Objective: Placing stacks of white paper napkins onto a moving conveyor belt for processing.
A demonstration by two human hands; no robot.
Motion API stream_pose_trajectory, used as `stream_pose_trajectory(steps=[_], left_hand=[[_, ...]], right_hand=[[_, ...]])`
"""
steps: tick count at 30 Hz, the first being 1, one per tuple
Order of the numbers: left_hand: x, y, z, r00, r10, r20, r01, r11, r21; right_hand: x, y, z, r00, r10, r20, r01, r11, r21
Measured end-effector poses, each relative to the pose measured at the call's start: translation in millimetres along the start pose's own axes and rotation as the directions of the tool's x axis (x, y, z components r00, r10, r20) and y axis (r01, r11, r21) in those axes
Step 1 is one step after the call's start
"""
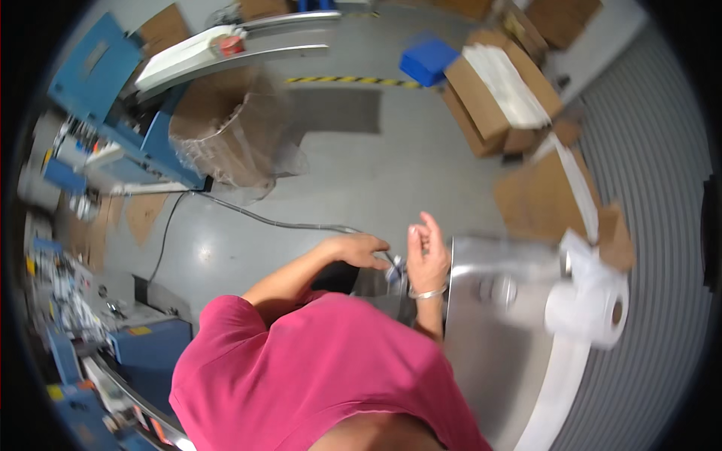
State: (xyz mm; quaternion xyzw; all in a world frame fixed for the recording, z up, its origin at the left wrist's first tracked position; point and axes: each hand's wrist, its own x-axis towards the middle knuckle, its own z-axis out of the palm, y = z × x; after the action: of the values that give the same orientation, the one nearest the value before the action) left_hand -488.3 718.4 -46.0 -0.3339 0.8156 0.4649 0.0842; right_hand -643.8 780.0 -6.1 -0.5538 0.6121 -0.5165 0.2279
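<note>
My left hand [362,250] reaches across in front of my body, its fingers loosely stretched and no object visible in them. Just to its right is my right hand [428,261], wearing a bracelet, with its fingers raised and apart. It is empty as far as I can see, beside the left edge of a shiny metal table [492,323]. Between the two hands, lower down, sits a small white-and-blue thing [395,269], too blurred to name. A gap separates the hands.
A white roll [583,312] lies at the metal table's right side. Cardboard boxes [481,113] and a blue bin [427,60] stand far right. A plastic-lined drum [226,135] and blue machinery [101,83] are far left. A dark cable [286,224] crosses the grey floor.
</note>
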Motion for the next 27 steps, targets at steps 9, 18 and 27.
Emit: stream_pose_trajectory(steps=[9,18,27], left_hand=[[-24,-201,-203,-0.002,-0.332,-0.943,0.421,0.855,-0.302],[-8,-328,-463,-0.396,-0.322,-0.860,0.530,0.685,-0.500],[34,-398,-548,-0.656,-0.343,-0.672,0.660,0.171,-0.731]], right_hand=[[157,100,123,0.955,0.053,0.292,-0.045,0.998,-0.032],[371,164,131,0.877,0.119,0.466,-0.050,0.986,-0.157],[637,302,62,0.839,0.310,0.447,-0.052,0.864,-0.501]])
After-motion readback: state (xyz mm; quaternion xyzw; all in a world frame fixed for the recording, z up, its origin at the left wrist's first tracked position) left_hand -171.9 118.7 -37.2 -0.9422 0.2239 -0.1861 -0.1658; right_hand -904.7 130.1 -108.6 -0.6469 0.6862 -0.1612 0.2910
